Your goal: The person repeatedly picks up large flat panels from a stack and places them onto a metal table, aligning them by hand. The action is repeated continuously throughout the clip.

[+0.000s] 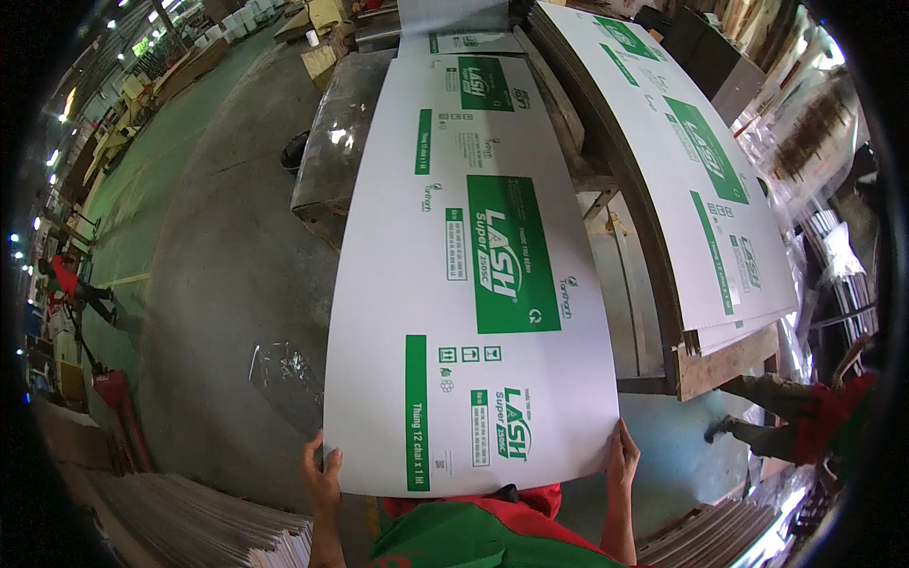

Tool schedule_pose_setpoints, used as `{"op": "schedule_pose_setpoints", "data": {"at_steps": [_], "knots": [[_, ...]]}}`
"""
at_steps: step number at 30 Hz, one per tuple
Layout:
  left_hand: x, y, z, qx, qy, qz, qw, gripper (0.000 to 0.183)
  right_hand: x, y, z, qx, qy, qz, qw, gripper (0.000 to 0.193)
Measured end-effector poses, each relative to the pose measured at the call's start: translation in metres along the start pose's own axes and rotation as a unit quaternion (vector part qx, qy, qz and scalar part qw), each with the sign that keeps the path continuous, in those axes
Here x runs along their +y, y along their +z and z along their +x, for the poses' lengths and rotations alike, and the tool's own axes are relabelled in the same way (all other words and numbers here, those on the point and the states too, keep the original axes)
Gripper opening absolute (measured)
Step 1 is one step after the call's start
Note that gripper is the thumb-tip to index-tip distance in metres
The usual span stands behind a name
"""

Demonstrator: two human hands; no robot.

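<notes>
I have the long white sheet with green print (379,284) stretched out in front of me, its near edge close to my body and its far end reaching past the glossy grey tabletop (346,133). My left hand (323,466) is part-curled at the near left corner and my right hand (622,454) pinches the near right one; the fingers under the sheet are hidden, so I cannot tell how firmly they grip. A panel this long probably flexes, so I judge it best to lift both corners evenly, hold it flat and guide it straight without creasing the edges.

To my right, a tall stack of similar printed sheets (653,180) runs alongside, near enough to catch a swinging edge. A co-worker (819,417) stands beyond its near end. On the floor at my left lies crumpled clear plastic (284,374), a slip risk; the red pallet jack (115,398) stands farther off.
</notes>
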State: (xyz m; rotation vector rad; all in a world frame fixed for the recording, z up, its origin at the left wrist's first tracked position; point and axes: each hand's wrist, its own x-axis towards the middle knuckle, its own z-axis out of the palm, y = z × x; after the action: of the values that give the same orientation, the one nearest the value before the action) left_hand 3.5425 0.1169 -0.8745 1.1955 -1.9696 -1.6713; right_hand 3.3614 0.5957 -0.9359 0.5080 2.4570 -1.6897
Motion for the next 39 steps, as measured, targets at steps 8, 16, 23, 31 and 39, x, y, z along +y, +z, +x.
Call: {"op": "schedule_pose_setpoints", "data": {"at_steps": [8,16,23,31,39], "knots": [[0.022,0.080,0.111,0.014,0.083,-0.041,0.996,0.045,-0.035,0.051,0.136,0.009,-0.122,0.014,0.992,0.043],[0.015,0.187,0.227,0.000,0.010,-0.110,0.994,0.050,-0.078,0.081,0.287,0.084,-0.114,-0.073,0.987,0.032],[0.000,0.248,0.303,-0.010,0.020,-0.135,0.991,0.054,-0.071,0.113,0.389,0.127,-0.150,-0.059,0.979,0.035],[0.006,0.305,0.409,0.024,0.053,-0.102,0.993,0.060,-0.120,0.170,0.386,0.157,-0.184,-0.273,0.931,0.048],[0.044,0.357,0.473,0.223,0.101,0.105,0.964,0.075,-0.152,0.029,0.200,0.227,-0.260,-0.498,0.795,0.070]]}}
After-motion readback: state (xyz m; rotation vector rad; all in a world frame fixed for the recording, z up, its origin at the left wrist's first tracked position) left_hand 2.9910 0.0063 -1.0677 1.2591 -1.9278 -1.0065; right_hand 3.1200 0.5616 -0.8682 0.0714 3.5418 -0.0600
